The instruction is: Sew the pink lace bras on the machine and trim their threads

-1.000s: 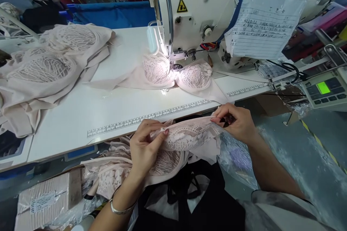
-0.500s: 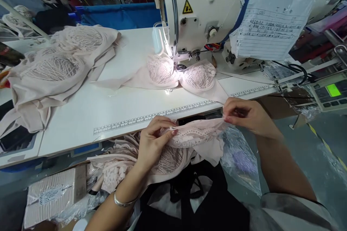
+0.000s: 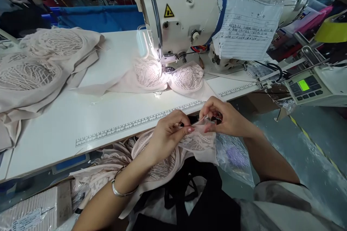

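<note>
Between my two hands is the lace edge of a pale pink bra (image 3: 197, 140), just below the table's front edge. My left hand (image 3: 170, 135) pinches the edge between thumb and fingers. My right hand (image 3: 221, 117) grips the same edge a little further right, its fingertips partly hidden in the fabric. More of the pink lace garment, with a cup (image 3: 165, 166), hangs over my lap. Another pink bra (image 3: 187, 79) lies on the table under the lit needle of the sewing machine (image 3: 184, 18), its band trailing left.
Stacked bras (image 3: 29, 75) lie at the table's left. A printed ruler (image 3: 130, 124) runs along the front edge. A control panel (image 3: 303, 85) stands at the right, a plastic bag (image 3: 234, 157) hangs below, and a wrapped box (image 3: 38, 207) sits lower left.
My hands have come closer together along the bra's edge, with the right hand moving inward. The stretch of lace between them is shorter and bunched. The camera has turned slightly to the right.
</note>
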`<move>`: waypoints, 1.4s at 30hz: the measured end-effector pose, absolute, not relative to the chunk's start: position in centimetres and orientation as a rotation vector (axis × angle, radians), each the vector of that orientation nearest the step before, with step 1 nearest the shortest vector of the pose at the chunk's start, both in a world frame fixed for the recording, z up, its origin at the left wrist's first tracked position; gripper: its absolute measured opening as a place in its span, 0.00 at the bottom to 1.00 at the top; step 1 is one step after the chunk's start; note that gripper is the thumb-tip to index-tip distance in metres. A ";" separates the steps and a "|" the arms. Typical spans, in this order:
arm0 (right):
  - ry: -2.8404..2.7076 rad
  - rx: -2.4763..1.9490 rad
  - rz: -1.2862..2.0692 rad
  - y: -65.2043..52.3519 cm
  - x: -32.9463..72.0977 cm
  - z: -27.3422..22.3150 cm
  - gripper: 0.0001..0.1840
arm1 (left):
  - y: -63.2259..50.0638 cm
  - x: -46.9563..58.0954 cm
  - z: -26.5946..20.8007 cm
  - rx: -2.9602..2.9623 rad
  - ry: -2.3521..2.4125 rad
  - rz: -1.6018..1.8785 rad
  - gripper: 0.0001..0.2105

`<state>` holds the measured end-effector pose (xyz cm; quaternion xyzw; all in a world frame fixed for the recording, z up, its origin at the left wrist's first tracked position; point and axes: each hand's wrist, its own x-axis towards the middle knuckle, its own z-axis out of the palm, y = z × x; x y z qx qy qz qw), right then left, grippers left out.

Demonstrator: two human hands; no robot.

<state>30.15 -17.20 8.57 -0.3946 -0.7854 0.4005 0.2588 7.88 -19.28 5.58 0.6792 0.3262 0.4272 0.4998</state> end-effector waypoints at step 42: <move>-1.719 -1.193 1.073 -18.6 30.2 9.4 0.14 | -18.4 10.4 7.2 1.411 0.996 0.806 0.11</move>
